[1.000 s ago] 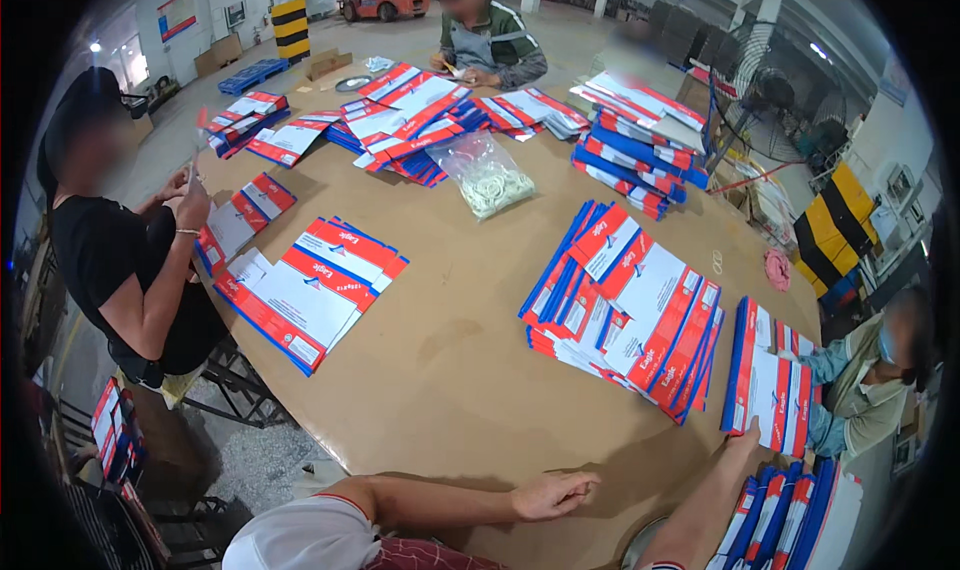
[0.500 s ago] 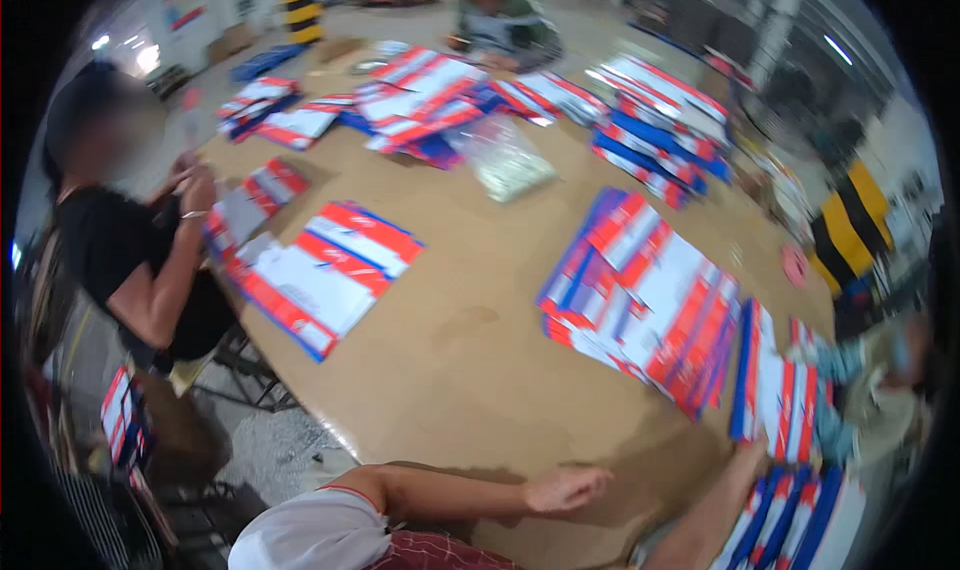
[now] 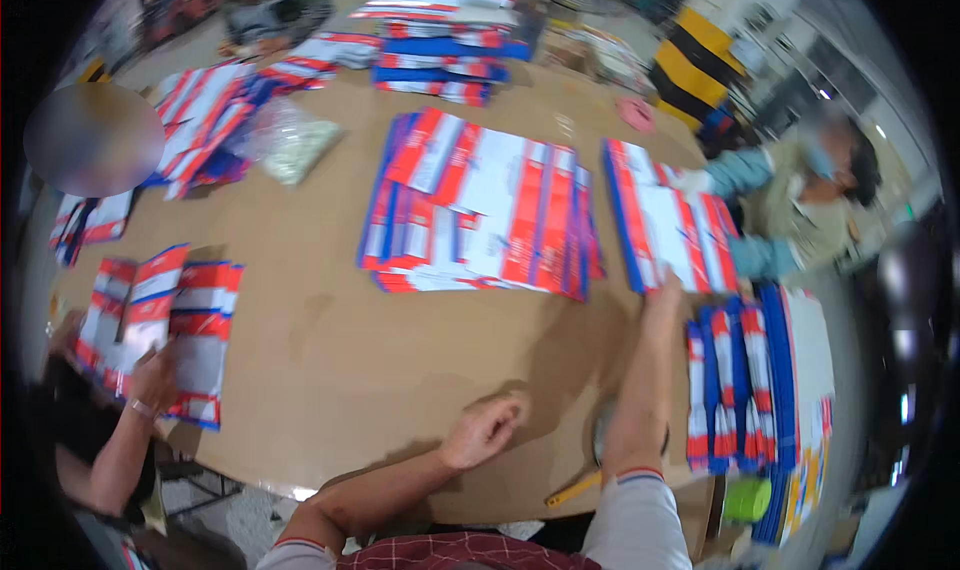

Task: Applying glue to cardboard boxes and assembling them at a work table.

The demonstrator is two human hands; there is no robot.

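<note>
My right hand (image 3: 667, 284) reaches forward to the near edge of a flat pile of red, white and blue printed sheets (image 3: 660, 215). Its fingers close on that edge, partly smeared. A co-worker's gloved hand (image 3: 692, 180) rests on the far right side of the same pile. Over the bare tabletop, my left hand (image 3: 487, 430) hangs with curled fingers, and I see nothing in them. Beyond it lies a larger, fanned-out pile of similar sheets (image 3: 490, 210). Whether these pieces are sheets or flat bags, I cannot tell.
Folded bundles (image 3: 730, 380) stand right of my arm, near a green container (image 3: 747, 498). A yellow-handled tool (image 3: 573, 488) lies by my right sleeve. Farther off are a stack (image 3: 445, 45), a clear bag of pale pieces (image 3: 292, 140) and a pink roll (image 3: 636, 114). Another co-worker's hand (image 3: 153, 378) handles sheets at left.
The view has swung right, so the table's contents appear farther left. My left hand's fingers are more curled. My right hand stays at the pile's edge. The left co-worker now handles sheets over the nearer pile.
</note>
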